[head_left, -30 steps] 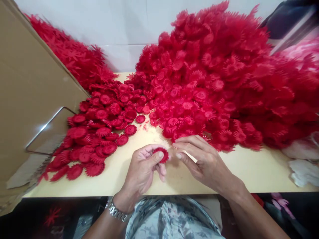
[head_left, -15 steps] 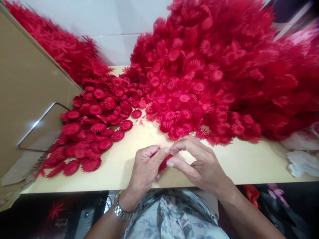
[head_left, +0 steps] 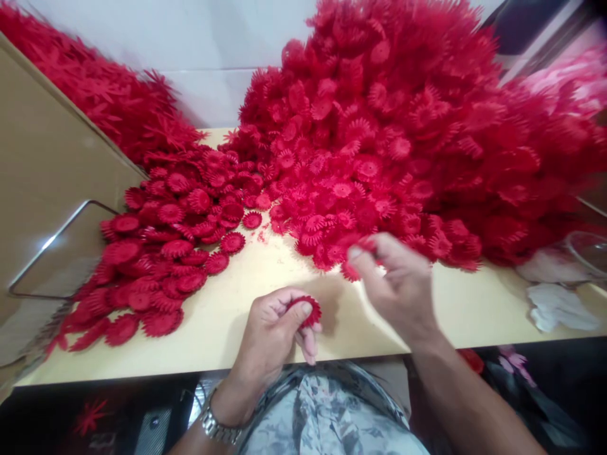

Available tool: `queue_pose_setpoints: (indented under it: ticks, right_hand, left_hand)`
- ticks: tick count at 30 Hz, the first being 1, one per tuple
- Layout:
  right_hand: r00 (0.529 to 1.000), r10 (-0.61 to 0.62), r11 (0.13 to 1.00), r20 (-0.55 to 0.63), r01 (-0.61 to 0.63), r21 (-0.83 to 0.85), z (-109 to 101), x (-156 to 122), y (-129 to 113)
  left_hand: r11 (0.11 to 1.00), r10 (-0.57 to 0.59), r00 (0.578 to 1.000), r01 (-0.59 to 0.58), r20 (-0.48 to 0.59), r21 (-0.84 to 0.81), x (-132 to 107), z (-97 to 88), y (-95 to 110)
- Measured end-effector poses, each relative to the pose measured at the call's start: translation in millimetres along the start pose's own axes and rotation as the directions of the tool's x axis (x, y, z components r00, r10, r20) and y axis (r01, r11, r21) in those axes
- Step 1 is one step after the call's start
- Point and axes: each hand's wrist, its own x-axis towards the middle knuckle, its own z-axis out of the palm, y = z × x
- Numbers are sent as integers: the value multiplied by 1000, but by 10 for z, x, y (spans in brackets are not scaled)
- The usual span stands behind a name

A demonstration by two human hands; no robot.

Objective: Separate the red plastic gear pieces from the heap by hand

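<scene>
My left hand (head_left: 274,333) is closed on a red toothed plastic disc (head_left: 309,309), pinched between thumb and fingers just above the table's front edge. My right hand (head_left: 397,283) reaches forward to the near edge of the big heap of red discs (head_left: 393,133); it is motion-blurred, its fingers curl around a red disc (head_left: 351,270) at the heap's foot. A flatter spread of red discs (head_left: 171,253) lies to the left of my left hand.
A cardboard panel (head_left: 52,170) with a metal rod leans at the left, more red pieces behind it. The pale wooden table (head_left: 237,328) shows between the piles. White cloth or plastic (head_left: 559,306) and a clear container rim lie at the right.
My right hand has left the disc held by the left hand and moved forward and right to the heap. My left hand keeps its disc and stays in place.
</scene>
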Motion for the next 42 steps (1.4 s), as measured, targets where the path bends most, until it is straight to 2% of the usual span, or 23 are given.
queue_pose_setpoints:
  ticks: [2,4,6,8,11,13,15,18,21,24,26,28,29,33,36,39,40,42]
  right_hand:
    - [994,-59,977,-89,39,-210,-69,210,105]
    - [990,-125,912,-62,90,-400,-133,402,207]
    - [985,-170,867,-34,133,-481,-186,511,263]
    - [976,-218,858,-8,187,-478,-226,515,248]
    - [962,-269,886,57,270,-377,-246,375,123]
    - [962,-254,936,95,270,-227,-219,245,14]
    - [962,-199,979,185,203,-7,-155,121,-83]
    - [922,-140,964,362,43,263,-10,-21,-165]
    - [892,-130,939,433,-30,344,117,-100,-165]
    - [892,-125,940,435,-34,340,170,-135,-127]
    - [904,-105,956,415,-24,294,178,-150,-108]
    - [933,-85,979,349,14,202,185,-164,-101]
    - [948,-96,988,302,53,148,188,-165,-100]
    - [968,-244,960,64,250,-123,142,-32,-66]
    - [949,-297,870,-107,222,-441,18,262,35]
    - [964,-254,738,-83,138,-660,-109,568,161]
    - [969,-235,718,-78,119,-686,-137,631,190]
    - [967,-243,730,-75,131,-671,-165,666,211]
  left_hand:
    - [999,-18,999,17,-31,-35,3,-7,9]
    - [998,-22,998,18,-57,-60,8,-9,28]
    - [998,-28,997,23,-76,-66,13,-9,42]
    - [997,-41,996,36,-78,-61,17,-15,45]
    - [997,-56,995,52,-81,-49,18,-36,35]
    - [998,-62,993,60,-98,-23,22,-49,33]
    - [998,-62,991,64,-122,11,29,-51,34]
    - [999,-22,990,28,-137,37,41,-35,27]
    - [997,40,990,-31,-137,66,40,-25,7]
    - [988,93,990,-79,-106,129,18,-40,-3]
    - [985,83,997,-80,-10,154,-2,-55,2]
    - [989,41,996,-52,84,141,-18,-65,5]
    - [992,25,995,-37,99,120,-23,-69,2]
    - [1000,0,999,-1,34,30,-33,-83,-26]
    - [999,-21,1000,21,7,-42,-34,-97,-25]
    - [995,-2,999,-3,-53,-98,-24,-104,13]
    - [995,-3,997,-5,-76,-101,-18,-106,27]
    - [996,-14,992,3,-122,-88,-4,-111,43]
